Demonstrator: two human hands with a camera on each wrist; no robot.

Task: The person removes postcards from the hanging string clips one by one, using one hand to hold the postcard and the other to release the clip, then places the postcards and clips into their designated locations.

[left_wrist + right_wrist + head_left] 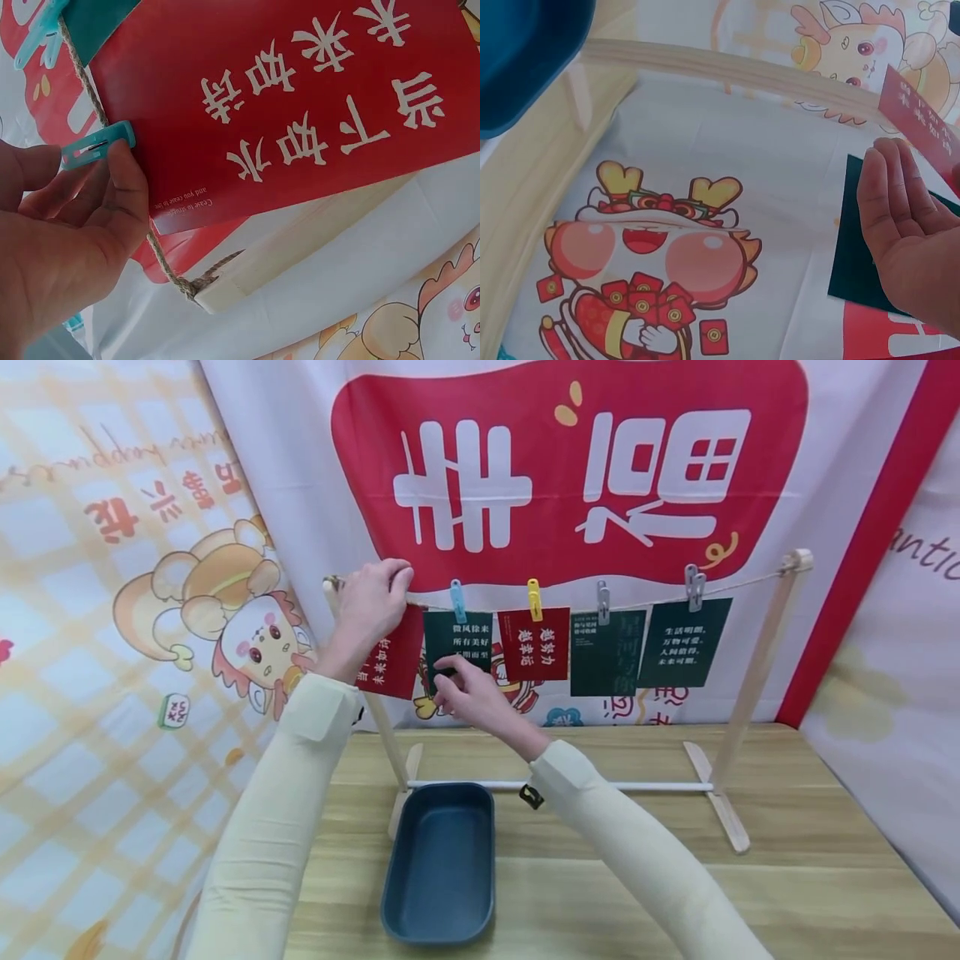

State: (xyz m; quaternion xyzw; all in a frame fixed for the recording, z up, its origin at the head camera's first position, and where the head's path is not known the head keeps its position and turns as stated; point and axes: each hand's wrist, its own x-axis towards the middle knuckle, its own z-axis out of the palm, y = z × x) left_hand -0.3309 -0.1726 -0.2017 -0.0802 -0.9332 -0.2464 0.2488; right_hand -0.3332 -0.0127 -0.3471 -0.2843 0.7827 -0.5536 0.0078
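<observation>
My left hand (pixel 372 602) is at the left end of a twine line (pixel 750 582). In the left wrist view it pinches a teal clothespin (pixel 97 145) whose tip overlaps the edge of a red card (pixel 285 105) with white lettering. That card hangs at the line, slightly tilted. My right hand (pixel 476 693), its fingers extended and holding nothing, is in front of a dark green card (pixel 442 635) hung by a light blue clothespin (pixel 457 602). Farther right hang a smaller red card (pixel 534 643) under a yellow clothespin (pixel 535 600) and two dark green cards (pixel 686 647) under grey clothespins (pixel 695 589).
A wooden stand (pixel 757 677) carries the line, with a white rod (pixel 660 786) low between its posts. On the wooden table (pixel 600 893), a dark blue tray (pixel 438 935) sits near the stand's left foot. Printed cloth (pixel 285 410) hangs behind.
</observation>
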